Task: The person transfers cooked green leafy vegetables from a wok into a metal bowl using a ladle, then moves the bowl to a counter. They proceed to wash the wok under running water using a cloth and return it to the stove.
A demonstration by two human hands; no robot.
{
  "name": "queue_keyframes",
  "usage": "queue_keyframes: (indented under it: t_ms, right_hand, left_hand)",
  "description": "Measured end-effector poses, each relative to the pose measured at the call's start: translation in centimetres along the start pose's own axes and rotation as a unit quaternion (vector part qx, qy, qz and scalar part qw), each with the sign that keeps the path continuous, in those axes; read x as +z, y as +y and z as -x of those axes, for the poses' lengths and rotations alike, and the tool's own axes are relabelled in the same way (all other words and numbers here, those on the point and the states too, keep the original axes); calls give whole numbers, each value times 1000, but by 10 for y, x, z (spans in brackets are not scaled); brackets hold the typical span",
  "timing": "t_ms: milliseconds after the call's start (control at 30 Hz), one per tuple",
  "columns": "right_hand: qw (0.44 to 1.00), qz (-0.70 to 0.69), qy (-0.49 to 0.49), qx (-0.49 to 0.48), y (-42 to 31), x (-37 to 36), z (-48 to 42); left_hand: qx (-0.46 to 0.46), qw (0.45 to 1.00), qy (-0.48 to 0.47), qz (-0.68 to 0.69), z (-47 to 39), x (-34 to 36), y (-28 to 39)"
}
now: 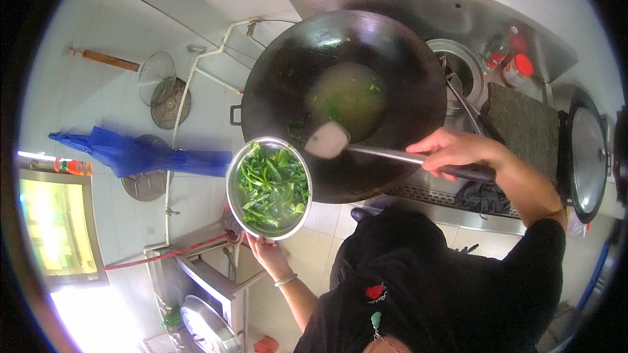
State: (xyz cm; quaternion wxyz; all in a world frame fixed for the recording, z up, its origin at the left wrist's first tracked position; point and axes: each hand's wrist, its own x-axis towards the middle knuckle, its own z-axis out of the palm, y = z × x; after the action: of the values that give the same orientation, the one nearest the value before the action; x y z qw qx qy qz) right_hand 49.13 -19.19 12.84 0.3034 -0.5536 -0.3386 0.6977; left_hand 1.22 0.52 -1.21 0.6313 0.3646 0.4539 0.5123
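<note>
My left hand (267, 250) grips the lower rim of a round stainless-steel bowl (308, 206). Wet green leafy vegetables (272, 181) fill much of the bowl, which hangs beside the near left rim of a large dark wok (279, 83). Across the wok's near right side, my right hand (454, 152) holds a metal wok spatula (382, 153) by its handle. The spatula's pale blade (328, 140) is over the near side of the wok. Cloudy greenish liquid (346, 100) with a few bits of green lies in the wok's bottom.
Right of the wok are a round metal pot (456, 49), a red-lidded jar (518, 69) and a dark board (522, 122). A lidded pan (587, 157) stands at far right. A blue umbrella (137, 157) and a wire strainer (156, 78) hang on the left wall.
</note>
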Motion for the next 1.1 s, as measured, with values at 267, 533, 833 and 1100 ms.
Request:
queue_keyframes:
  t_ms: [267, 533, 833, 1100]
  right_hand:
    - [993, -105, -51, 29, 17, 3, -53]
    - [989, -108, 77, -61, 26, 21, -158]
    - [968, -63, 201, -139, 68, -5, -237]
    - [918, 154, 331, -157, 68, -12, -213]
  left_hand:
    - [-3, 1000, -1, 21, -2, -2, -3]
    - [6, 997, 66, -31, 10, 24, 9]
    - [25, 997, 40, -59, 3, 14, 4]
    - [5, 998, 60, 7, 5, 20, 11]
